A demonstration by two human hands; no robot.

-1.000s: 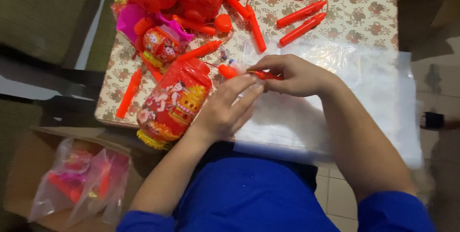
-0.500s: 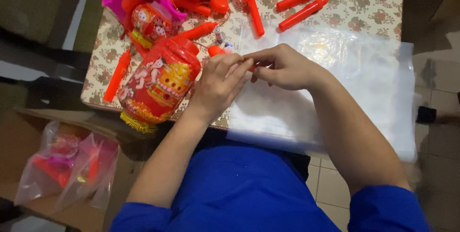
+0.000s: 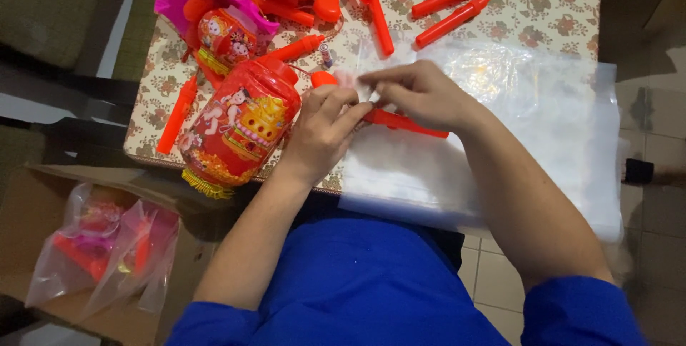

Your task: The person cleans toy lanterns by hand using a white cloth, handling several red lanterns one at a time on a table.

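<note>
on the clear plastic sheet (image 3: pixel 529 124), both hands (image 3: pixel 371 110) pinch one red stick (image 3: pixel 407 123) beside one printed lantern (image 3: pixel 239 128).

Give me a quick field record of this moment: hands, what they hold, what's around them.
left hand: fingers pinch the near end of the red stick
right hand: fingers grip the same stick from the other side
red stick: lies over the clear plastic sheet, held by both hands
clear plastic sheet: spread on the table, hanging over its near edge
red lantern: lies on its side just left of the left hand
table: floral cloth, loose red sticks scattered at the far side
cardboard box: on the floor at left, holds bagged toys
</note>
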